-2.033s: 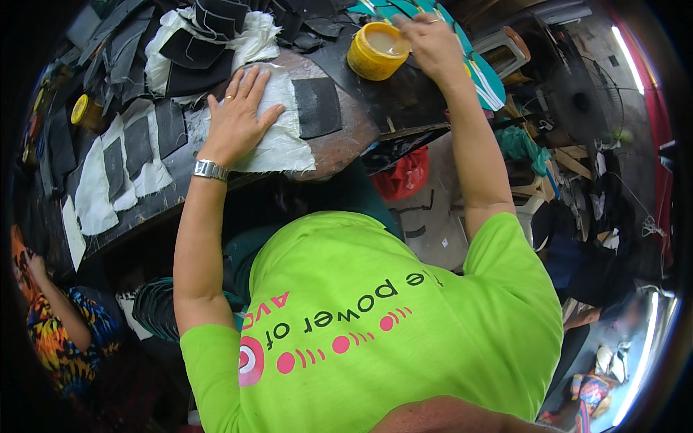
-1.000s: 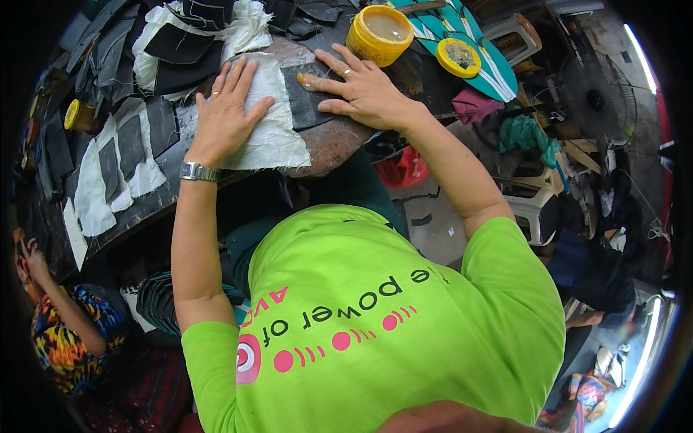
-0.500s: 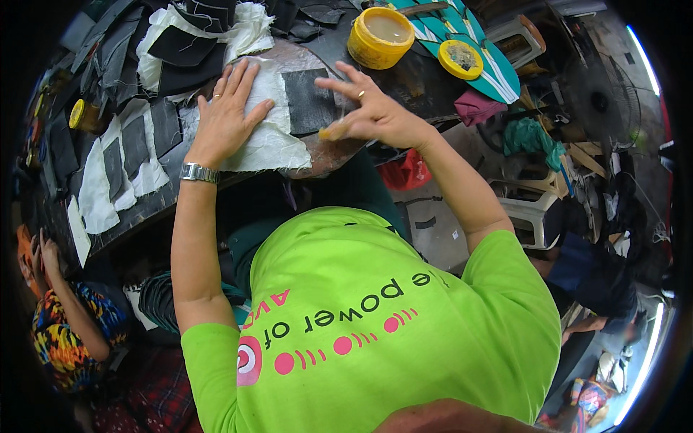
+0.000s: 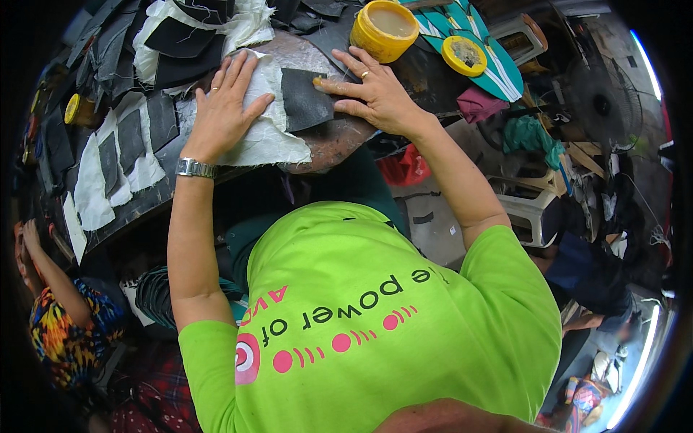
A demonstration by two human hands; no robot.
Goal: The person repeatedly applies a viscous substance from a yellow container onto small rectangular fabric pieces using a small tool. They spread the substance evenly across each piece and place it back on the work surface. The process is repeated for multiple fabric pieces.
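Note:
My left hand (image 4: 225, 112) lies flat on a white frayed cloth (image 4: 271, 141), fingers together and thumb out to the side. A dark grey, roughly square sheet (image 4: 304, 101) rests partly over the cloth's right side. My right hand (image 4: 382, 97) is spread at the right edge of that sheet. Its forefinger, with a yellowish-brown coating near the tip, reaches onto the sheet's upper right corner, and its thumb is close to the right edge. Nothing is gripped in either hand. Beneath the cloth and sheet is a worn rounded board (image 4: 346, 137).
Beyond my right hand stands an open yellow tub (image 4: 375, 50) of pale paste. Its smeared lid (image 4: 464, 56) lies on green sheets with white straps (image 4: 502, 68). Dark offcuts and white cloth strips (image 4: 97, 195) cover the table's left. Another person (image 4: 68, 317) sits at lower left.
My right hand has come down and left from above the table, and its forefinger now meets the dark sheet. My left hand stays on the cloth.

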